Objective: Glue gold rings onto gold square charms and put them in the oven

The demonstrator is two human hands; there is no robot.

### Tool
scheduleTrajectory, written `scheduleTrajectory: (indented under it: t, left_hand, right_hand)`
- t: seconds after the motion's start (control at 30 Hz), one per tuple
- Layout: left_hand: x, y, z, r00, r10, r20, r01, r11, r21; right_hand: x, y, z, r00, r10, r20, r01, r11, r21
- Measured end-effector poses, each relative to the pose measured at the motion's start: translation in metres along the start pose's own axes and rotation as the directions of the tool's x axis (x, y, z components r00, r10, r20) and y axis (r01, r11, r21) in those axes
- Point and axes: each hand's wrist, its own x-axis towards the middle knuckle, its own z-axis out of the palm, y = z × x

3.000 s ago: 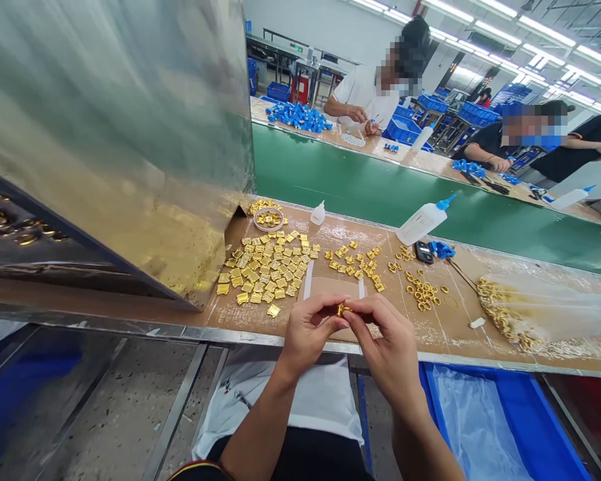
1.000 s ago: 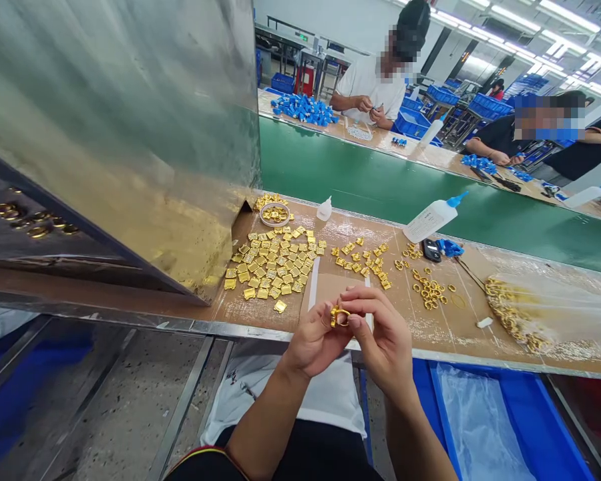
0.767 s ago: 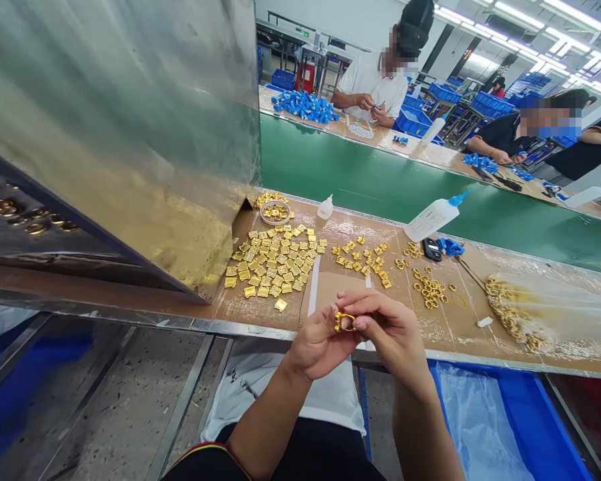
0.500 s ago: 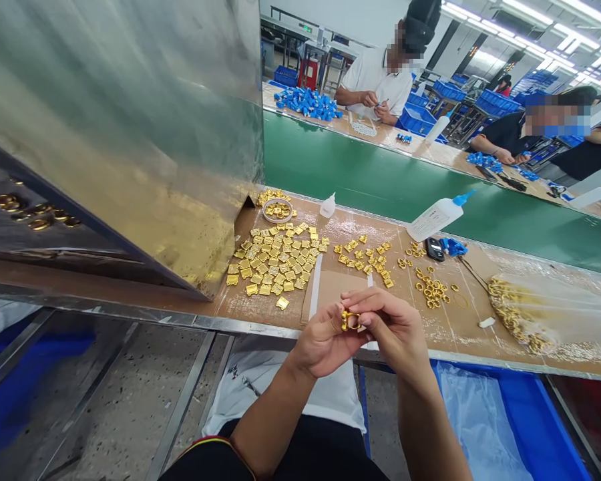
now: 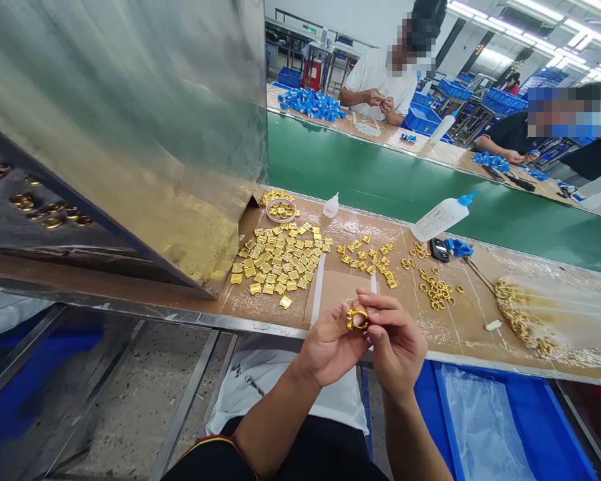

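Brown sheet-covered tabletop (image 5: 405, 300); flat gold metal squares (image 5: 279, 270) lie left, small gold metal rings (image 5: 438, 294) right, apart, likely to avoid mixing; left hand (image 5: 330, 347) pinches block end of gold block-and-loop metal piece (image 5: 350, 319), right hand (image 5: 398, 341) pinches loop; held up at near edge, probably for steady viewing.

Left hand (image 5: 333, 346) holding a gold ring (image 5: 350, 318), right hand (image 5: 398, 344) at its side, gold plates (image 5: 293, 274) scattered across a brown bench (image 5: 405, 300)
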Motion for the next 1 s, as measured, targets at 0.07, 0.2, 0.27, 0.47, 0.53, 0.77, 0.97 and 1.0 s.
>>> scheduleTrajectory:
  t: [0.07,0.2,0.27,0.47,0.53,0.77,0.97,1.0]
  left_hand:
    - [-0.001,0.0,0.001,1.0,-0.003,0.0,0.003,1.0,-0.009]
    - [0.0,-0.001,-0.002,1.0,-0.009,-0.019,0.009,1.0,-0.011]
    - [0.001,-0.003,-0.003,0.999,0.018,-0.035,-0.018,1.0,-0.005]
    - [0.001,-0.008,-0.003,0.996,0.076,-0.049,-0.075,0.997,0.022]
    - [0.001,-0.008,-0.002,0.995,0.081,-0.057,-0.078,0.996,0.051]
    - [-0.001,-0.004,-0.003,0.996,0.07,-0.057,-0.063,0.991,0.114]
    - [0.0,-0.004,-0.003,0.998,0.054,-0.045,-0.051,0.997,0.058]
    - [0.0,-0.005,-0.003,0.998,0.051,-0.046,-0.048,0.998,0.049]
  right_hand:
    - [-0.007,0.001,-0.002,0.999,-0.037,-0.003,0.037,0.998,-0.044]
    - [-0.012,0.0,-0.004,0.996,-0.087,0.021,0.089,0.981,-0.175]
    - [-0.012,-0.002,-0.004,0.996,-0.088,0.006,0.088,0.973,-0.214]
    - [-0.008,-0.005,-0.002,0.999,0.018,-0.031,-0.023,0.98,-0.196]
    - [-0.008,-0.006,-0.002,0.999,0.015,-0.043,-0.023,0.98,-0.197]
    - [-0.004,-0.009,-0.004,0.999,0.047,-0.003,-0.047,0.99,-0.134]
    - [-0.003,-0.008,-0.005,0.998,0.059,-0.008,-0.06,0.991,-0.122]
    - [-0.003,-0.009,-0.005,0.998,0.053,-0.012,-0.055,0.988,-0.143]
